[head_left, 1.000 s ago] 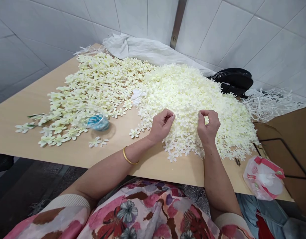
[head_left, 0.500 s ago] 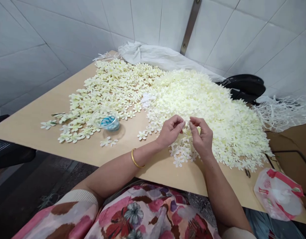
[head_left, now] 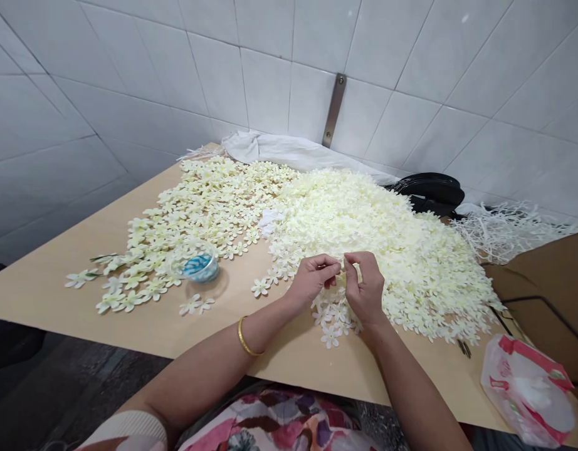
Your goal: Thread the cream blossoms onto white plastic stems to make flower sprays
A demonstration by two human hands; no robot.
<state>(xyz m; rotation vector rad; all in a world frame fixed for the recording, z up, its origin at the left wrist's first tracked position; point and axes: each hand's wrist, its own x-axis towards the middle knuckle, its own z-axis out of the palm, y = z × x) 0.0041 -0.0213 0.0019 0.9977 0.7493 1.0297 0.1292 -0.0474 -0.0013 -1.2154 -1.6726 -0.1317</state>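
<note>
My left hand point(head_left: 312, 282), below a gold bangle, is closed in a pinch. Facing it at almost the same height, my right hand point(head_left: 365, 289) pinches too, its fingertips close to the left ones. Whatever is between the fingers is too small to make out against the pale background. Both hands are over the near edge of a large heap of cream-white artificial flower heads point(head_left: 359, 219). A few loose flowers point(head_left: 332, 331) lie on the table just beneath them. To the left stands a small clear cup point(head_left: 205, 268) with blue and white contents.
More flowers point(head_left: 195, 219) spread over the left of the tan table point(head_left: 317, 376). White cloth point(head_left: 284, 150) lies along the tiled wall. A black bag point(head_left: 427, 191), white stringy strands point(head_left: 509, 228) and a cardboard box point(head_left: 543, 294) are at right. A red-and-white plastic bag point(head_left: 528, 394) sits at the near-right corner.
The camera view has tilted up, so the table and hands appear lower and more wall shows. Both hands keep their pinches close together above the flower heap.
</note>
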